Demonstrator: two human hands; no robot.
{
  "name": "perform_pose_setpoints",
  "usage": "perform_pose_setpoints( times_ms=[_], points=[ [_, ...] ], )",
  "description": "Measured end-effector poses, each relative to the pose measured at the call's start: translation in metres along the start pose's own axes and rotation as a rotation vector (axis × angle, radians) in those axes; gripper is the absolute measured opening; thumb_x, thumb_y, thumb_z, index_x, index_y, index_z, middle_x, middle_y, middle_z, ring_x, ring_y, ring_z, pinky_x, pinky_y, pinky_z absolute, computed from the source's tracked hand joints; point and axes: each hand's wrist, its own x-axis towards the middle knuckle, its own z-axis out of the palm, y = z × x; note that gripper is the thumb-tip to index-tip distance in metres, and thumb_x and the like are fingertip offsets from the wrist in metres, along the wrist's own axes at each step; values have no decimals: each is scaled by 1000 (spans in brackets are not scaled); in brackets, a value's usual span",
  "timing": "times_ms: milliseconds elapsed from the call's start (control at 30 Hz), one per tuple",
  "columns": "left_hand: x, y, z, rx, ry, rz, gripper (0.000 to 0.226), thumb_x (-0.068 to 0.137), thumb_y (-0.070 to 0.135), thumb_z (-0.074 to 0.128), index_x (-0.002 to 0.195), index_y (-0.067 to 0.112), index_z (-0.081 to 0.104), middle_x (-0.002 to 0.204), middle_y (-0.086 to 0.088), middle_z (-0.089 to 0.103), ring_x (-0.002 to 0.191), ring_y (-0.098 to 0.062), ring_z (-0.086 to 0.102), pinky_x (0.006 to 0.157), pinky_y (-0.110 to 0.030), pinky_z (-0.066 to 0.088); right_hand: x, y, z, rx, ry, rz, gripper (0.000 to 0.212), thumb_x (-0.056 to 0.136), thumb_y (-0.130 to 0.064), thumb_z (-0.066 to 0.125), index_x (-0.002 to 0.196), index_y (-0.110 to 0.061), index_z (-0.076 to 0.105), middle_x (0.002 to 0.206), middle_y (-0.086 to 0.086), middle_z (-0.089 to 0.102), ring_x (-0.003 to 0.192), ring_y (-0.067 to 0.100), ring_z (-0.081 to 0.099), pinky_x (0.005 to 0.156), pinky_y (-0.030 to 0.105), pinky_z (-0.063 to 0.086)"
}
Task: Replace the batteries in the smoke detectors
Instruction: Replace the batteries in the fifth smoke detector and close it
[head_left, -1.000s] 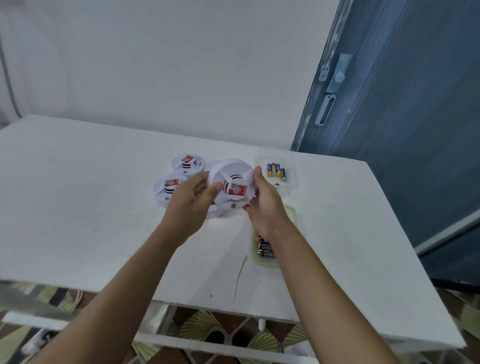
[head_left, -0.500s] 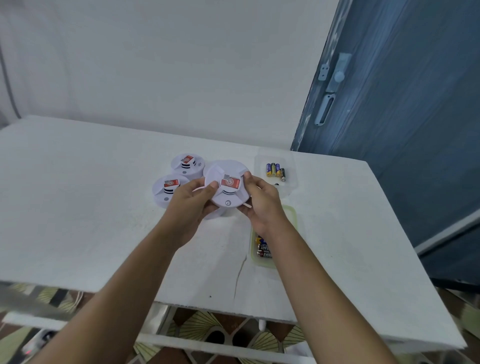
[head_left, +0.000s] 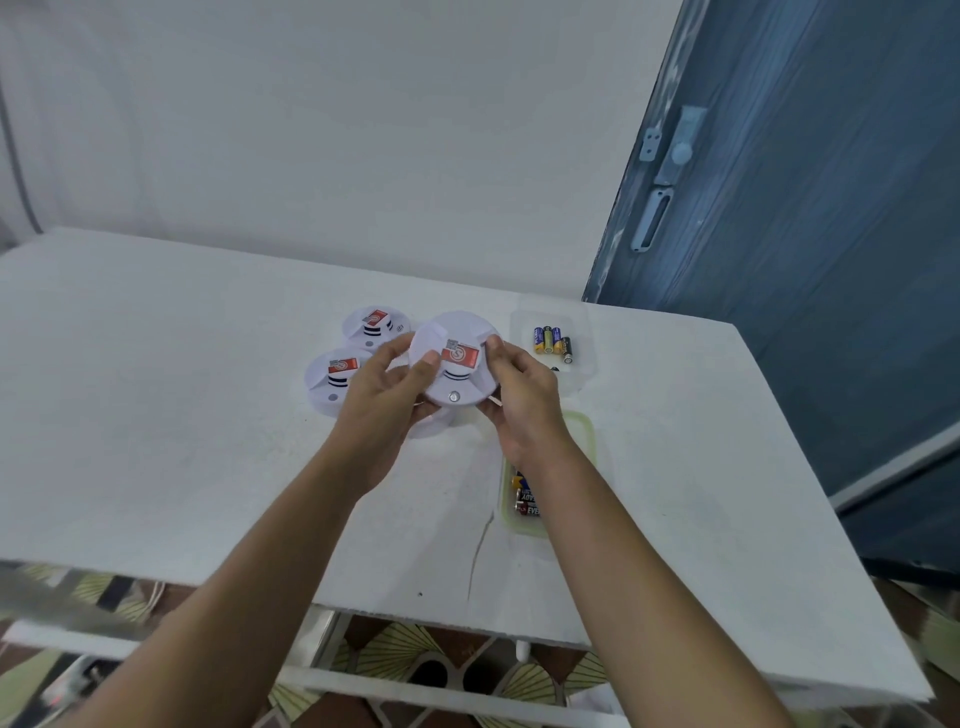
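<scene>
My left hand (head_left: 384, 395) and right hand (head_left: 524, 400) grip a white smoke detector (head_left: 457, 358) (red sticker up) above the table (head_left: 156, 415), fingers closed on its rim.

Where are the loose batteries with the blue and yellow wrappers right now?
In the head view the loose batteries lie in a clear tray on the table's far right part, just right of the smoke detector held in both hands, near the blue door.

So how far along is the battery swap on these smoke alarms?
Nothing looks finished yet. Both hands, left hand and right hand, hold one smoke detector, cover on. Two more detectors wait closed on the table. Batteries sit in a clear tray.
</scene>
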Motion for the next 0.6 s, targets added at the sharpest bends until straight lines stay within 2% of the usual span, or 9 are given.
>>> perform_pose_setpoints(
  times_ms=[67,133,200,400,600],
  points=[
    [-1,-3,0,114,-16,54,65,86,15,72,142,28,41,124,1,64,105,-11,67,84,-28,57,1,-1,-1,1,-11,-16,28,100,-16,58,125,-6,64,100,4,74,79,10,71,66,29,60],
    [-3,-5,0,191,-28,94,74,84,8,73,145,30,38,129,6,61,104,-3,66,79,-20,56,2,-2,-1,6,-31,-28,29,100,-11,56,129,-8,63,111,9,74,89,15,71,75,32,60],
    [-3,-7,0,196,-30,116,76,84,4,72,147,28,37,132,6,60,105,-3,65,79,-19,56,1,-2,-2,1,-48,-42,31,101,-8,54,131,-8,62,118,12,72,96,18,70,81,33,60],
    [-2,-7,-1,213,-38,130,75,85,0,70,148,24,37,135,7,58,108,-4,64,82,-19,55,0,1,-3,-8,-65,-60,32,101,-7,53,132,-6,61,120,13,71,100,20,69,87,37,58],
    [-3,-5,-3,203,-49,115,75,84,0,69,148,24,37,133,11,59,104,3,63,74,-12,52,-2,1,-3,-1,-76,-56,33,101,-7,53,133,-7,61,108,5,73,94,15,70,84,34,58]
  ],
)
